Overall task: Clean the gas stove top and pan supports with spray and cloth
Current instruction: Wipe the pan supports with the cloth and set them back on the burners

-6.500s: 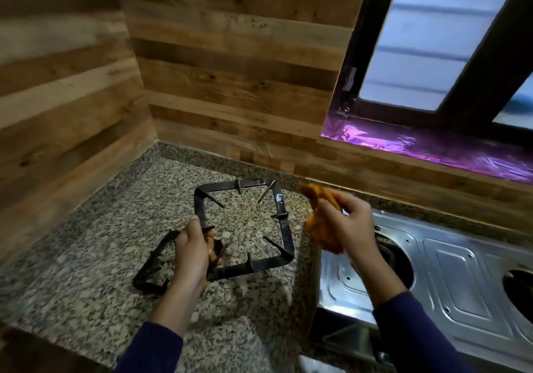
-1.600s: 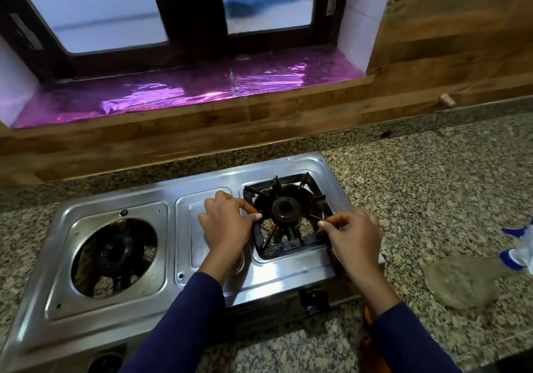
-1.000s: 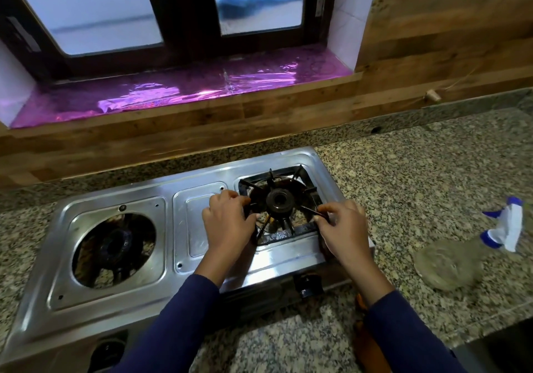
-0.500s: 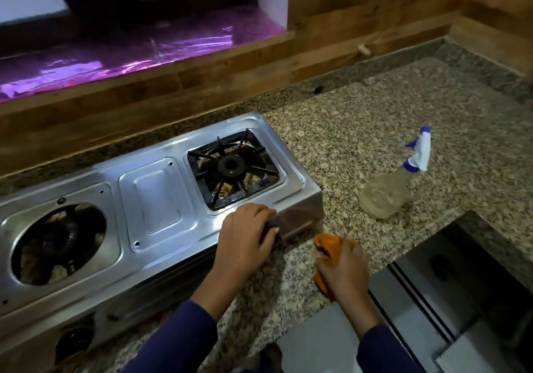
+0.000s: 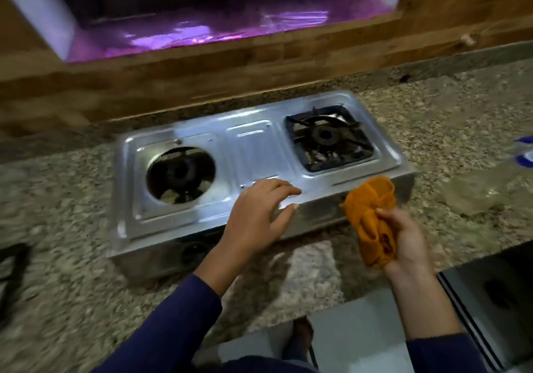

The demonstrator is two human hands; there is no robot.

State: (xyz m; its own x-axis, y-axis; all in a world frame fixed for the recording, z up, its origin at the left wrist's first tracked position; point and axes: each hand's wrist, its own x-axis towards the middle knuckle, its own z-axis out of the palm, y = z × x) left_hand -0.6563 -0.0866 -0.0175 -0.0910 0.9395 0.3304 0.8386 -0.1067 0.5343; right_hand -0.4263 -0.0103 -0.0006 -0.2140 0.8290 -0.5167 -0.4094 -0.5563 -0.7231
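With right hand, gripping bunched cloth just off stove front; with left hand, fingers spread, hovering over front edge. Likely wiping next: bracing stove, flattening cloth, avoiding seated support.

Speckled granite counter with steel stove, spray bottle, black pan support.

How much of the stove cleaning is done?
Done: one pan support sits on the right burner. In hand: the right hand grips the orange cloth, the left hand reaches open over the stove. Left: the left burner has no support yet.
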